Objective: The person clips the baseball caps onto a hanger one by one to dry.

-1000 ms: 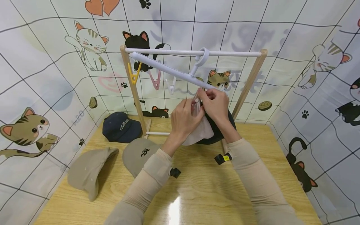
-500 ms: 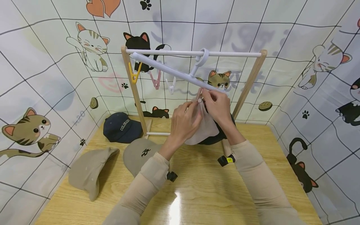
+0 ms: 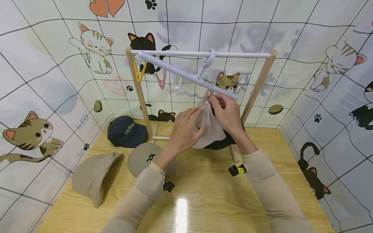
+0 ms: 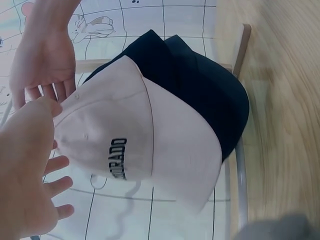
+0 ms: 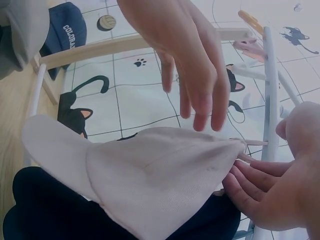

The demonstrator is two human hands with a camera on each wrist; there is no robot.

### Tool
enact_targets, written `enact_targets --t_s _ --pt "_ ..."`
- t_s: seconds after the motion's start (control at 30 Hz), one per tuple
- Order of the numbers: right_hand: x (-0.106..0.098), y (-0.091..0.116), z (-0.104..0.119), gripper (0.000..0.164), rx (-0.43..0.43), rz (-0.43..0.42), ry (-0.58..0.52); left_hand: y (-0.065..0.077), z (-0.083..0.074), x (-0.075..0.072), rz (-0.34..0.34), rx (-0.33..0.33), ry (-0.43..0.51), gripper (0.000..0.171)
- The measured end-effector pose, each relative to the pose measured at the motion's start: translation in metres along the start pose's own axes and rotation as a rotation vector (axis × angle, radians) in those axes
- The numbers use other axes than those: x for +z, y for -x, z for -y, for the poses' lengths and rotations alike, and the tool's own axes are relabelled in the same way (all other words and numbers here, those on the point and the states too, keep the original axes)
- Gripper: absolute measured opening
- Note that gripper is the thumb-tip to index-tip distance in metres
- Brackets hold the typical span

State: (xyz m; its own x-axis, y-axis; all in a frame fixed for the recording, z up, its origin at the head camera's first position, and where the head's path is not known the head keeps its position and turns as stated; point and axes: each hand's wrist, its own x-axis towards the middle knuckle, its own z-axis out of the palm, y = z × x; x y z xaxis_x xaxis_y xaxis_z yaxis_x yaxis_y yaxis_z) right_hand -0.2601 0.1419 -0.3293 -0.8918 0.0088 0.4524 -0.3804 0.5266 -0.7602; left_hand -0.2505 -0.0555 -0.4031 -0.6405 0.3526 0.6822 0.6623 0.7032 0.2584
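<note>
Pale pink, a brimmed cap [image 3: 214, 131] hangs at a clip [image 3: 206, 95] under the hanger [image 3: 175, 70]. The left hand [image 3: 184, 130], fingers apart, is just beside it; the right hand [image 3: 229, 113] is at the clip, whether pinching I cannot tell. 2 beige caps [image 3: 91, 176] lie on the surface [image 3: 209, 197].

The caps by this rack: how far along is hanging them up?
Apparently done: a dark cap, suspended behind the pale cap. In hand: that pale cap, right hand at its pink clip, left hand nearby. Probably remaining: the navy cap, logo cap and leftmost beige cap on the table.
</note>
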Motion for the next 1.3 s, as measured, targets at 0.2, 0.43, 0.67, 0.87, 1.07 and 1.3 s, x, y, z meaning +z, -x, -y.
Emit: enact_targets --t_s 0.2,0.43,0.67,0.87,1.07,1.3 --pt "0.000 0.007 -0.004 0.045 -0.045 0.024 -0.019 0.018 0.013 -0.018 0.155 -0.026 0.038 0.063" --pt "-0.002 0.014 -0.006 0.047 -0.103 0.060 -0.023 0.041 0.028 -0.036 0.260 -0.054 0.067 0.060" --pt "-0.002 0.020 -0.008 0.049 -0.152 0.081 -0.053 0.060 0.038 -0.048 0.308 0.006 0.077 0.051" --pt "0.000 0.028 -0.006 0.048 -0.190 0.049 -0.048 0.076 0.046 -0.059 0.504 -0.039 0.107 0.047" --pt "0.004 0.035 -0.002 0.047 -0.278 -0.026 -0.042 0.089 0.052 -0.062 0.639 -0.019 0.089 0.046" --pt "0.009 0.039 0.006 0.044 -0.374 -0.057 -0.102 0.099 0.054 -0.063 0.736 0.003 0.072 0.050"
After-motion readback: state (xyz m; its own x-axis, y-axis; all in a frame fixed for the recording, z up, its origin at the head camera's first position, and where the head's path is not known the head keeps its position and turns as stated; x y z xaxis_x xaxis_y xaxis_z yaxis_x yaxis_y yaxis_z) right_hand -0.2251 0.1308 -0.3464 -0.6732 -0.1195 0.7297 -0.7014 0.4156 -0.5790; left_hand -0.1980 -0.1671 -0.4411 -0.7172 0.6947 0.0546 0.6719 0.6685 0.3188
